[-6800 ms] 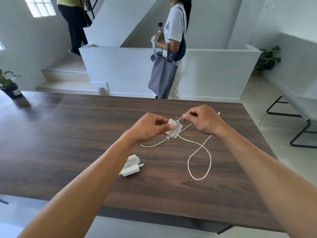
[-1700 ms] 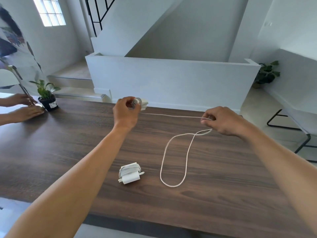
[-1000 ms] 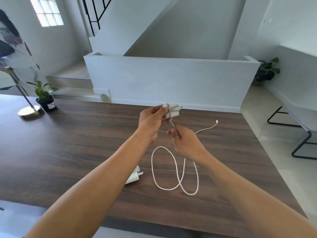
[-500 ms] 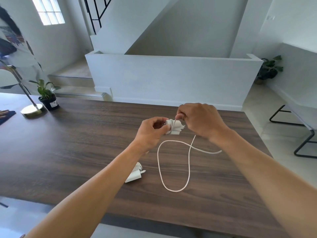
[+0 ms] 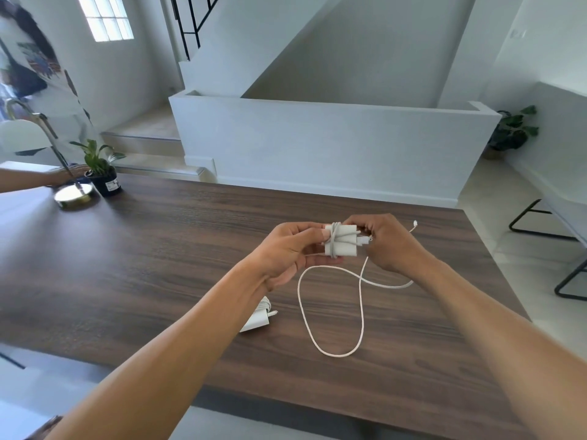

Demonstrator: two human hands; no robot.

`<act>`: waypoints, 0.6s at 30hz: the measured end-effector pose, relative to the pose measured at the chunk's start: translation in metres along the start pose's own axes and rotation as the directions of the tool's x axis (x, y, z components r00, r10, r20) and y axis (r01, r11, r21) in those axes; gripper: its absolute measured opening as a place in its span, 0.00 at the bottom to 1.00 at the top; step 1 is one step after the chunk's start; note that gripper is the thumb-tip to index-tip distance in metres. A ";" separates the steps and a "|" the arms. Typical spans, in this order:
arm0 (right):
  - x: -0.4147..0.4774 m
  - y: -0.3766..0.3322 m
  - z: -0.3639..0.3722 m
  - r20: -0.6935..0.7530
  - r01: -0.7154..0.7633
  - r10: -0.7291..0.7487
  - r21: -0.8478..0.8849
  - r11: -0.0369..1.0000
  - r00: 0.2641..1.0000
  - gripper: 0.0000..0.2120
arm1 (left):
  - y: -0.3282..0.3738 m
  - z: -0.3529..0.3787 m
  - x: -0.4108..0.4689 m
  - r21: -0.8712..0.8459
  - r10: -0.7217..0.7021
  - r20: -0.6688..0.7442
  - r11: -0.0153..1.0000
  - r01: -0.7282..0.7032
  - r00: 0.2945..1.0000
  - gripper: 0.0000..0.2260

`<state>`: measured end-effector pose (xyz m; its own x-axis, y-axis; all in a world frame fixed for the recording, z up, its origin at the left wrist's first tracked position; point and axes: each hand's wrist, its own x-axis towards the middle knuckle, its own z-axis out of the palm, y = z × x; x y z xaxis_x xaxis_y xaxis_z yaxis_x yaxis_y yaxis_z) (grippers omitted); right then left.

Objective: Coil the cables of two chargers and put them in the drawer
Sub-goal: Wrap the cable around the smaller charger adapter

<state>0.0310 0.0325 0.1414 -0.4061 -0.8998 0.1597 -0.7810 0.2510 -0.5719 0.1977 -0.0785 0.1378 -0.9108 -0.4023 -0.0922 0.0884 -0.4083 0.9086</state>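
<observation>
My left hand [image 5: 287, 249] grips a white charger block [image 5: 344, 247] above the table, with a few turns of its white cable wound round it. My right hand [image 5: 389, 242] pinches the cable right beside the block. The loose cable [image 5: 360, 308] hangs down and lies in a big loop on the wood; its plug end [image 5: 414, 223] rests beyond my right hand. A second white charger [image 5: 257, 317], its cable wound round it, lies on the table partly hidden under my left forearm. No drawer is in view.
The dark wooden table [image 5: 158, 265] carries a small potted plant [image 5: 103, 173] and a lamp with a brass base [image 5: 73, 193] at the far left, where another person's hand [image 5: 68, 173] reaches in. Black chair legs [image 5: 540, 223] stand at the right.
The block has been turned so its wound side faces me, and my right hand has shifted from above it to its right side. The cable end now lies beyond that hand.
</observation>
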 end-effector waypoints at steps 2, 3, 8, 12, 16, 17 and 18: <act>-0.008 0.000 0.012 -0.058 0.036 -0.035 0.009 0.999 0.998 0.10 | 0.001 0.000 0.002 -0.081 0.008 -0.046 0.997 -0.012 0.999 0.13; -0.012 -0.001 0.020 -0.084 0.047 -0.049 -0.023 0.999 0.995 0.08 | 0.001 -0.001 0.004 -0.100 0.012 -0.084 0.995 -0.021 0.996 0.13; -0.024 -0.009 0.044 -0.114 0.010 -0.025 -0.136 0.991 0.993 0.13 | -0.003 0.000 0.010 -0.051 0.022 -0.268 0.998 -0.036 0.963 0.08; -0.028 -0.018 0.050 -0.025 0.024 -0.028 -0.145 0.989 0.999 0.13 | -0.006 -0.001 0.018 -0.008 0.047 -0.391 0.999 -0.054 0.919 0.05; -0.030 -0.030 0.049 -0.003 0.052 -0.054 -0.193 0.980 0.999 0.13 | -0.011 -0.003 0.021 0.122 0.131 -0.455 0.989 -0.084 0.881 0.06; -0.029 -0.032 0.046 0.002 0.064 -0.066 -0.232 0.971 0.998 0.12 | -0.012 -0.003 0.020 0.178 0.166 -0.460 0.980 -0.093 0.872 0.06; -0.029 -0.034 0.043 0.013 0.076 -0.075 -0.266 0.961 0.997 0.11 | -0.013 -0.004 0.020 0.255 0.213 -0.468 0.962 -0.099 0.858 0.06</act>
<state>0.0903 0.0347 0.1214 -0.3398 -0.9208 0.1917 -0.9075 0.2675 -0.3237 0.1801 -0.0848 0.1228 -0.5739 -0.8153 -0.0764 0.0724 -0.1435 0.9870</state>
